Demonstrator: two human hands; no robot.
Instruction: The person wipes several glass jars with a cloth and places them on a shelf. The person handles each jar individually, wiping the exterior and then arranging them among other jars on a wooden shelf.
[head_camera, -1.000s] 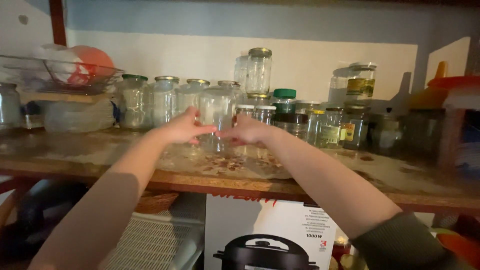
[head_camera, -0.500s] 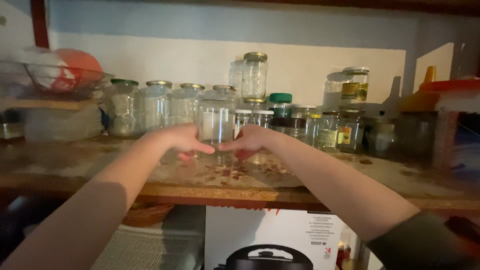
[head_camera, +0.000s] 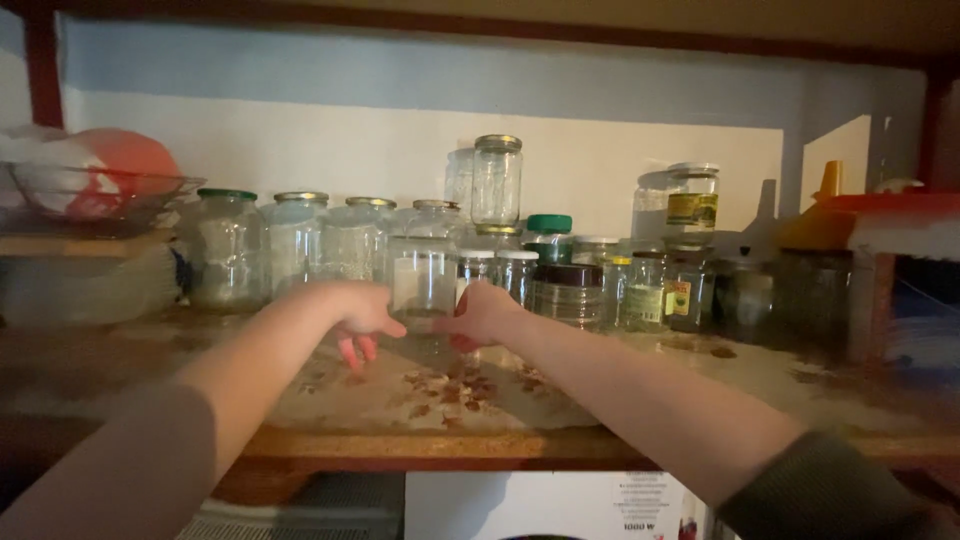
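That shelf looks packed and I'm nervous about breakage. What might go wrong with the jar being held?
The clear jar is pinched only at its base between the left hand and right hand, so it might tip. The row of glass jars stands close behind; a bump may topple them.

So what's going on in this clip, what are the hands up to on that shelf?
A person reaches both arms onto a wooden shelf crowded with glass jars. The left hand and right hand close in from either side on one clear lidless jar at the front. The jar appears to be just above the patterned shelf cover. Behind it stand lidded jars, one with a green lid.
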